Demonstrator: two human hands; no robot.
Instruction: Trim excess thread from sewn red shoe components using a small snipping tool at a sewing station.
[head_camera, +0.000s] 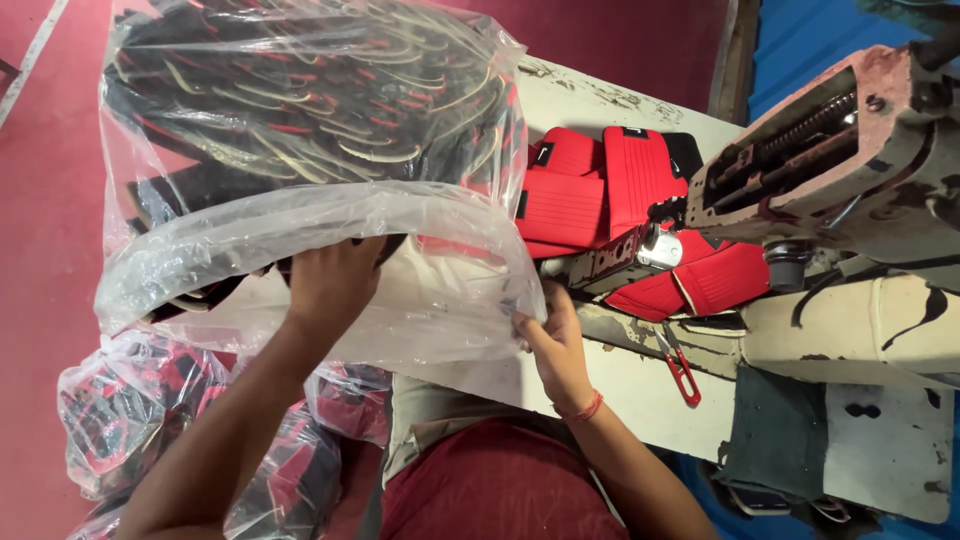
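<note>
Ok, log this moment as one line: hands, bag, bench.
left hand: inside clear plastic bag, on black-and-red pieces | right hand: pinching bag rim | red quilted pieces: under sewing machine | red-handled snips: on bench

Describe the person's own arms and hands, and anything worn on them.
Both forearms are bare, with no sleeves in view and no gloves. The right hand has a thin red thread band round its wrist. The left hand shows no ring, watch or band.

Left hand (330, 285): fingertips hidden inside the clear plastic bag (300, 170). Bag top cut by frame edge. Sewing machine (850, 170) cut at right; needle area unclear.
</note>
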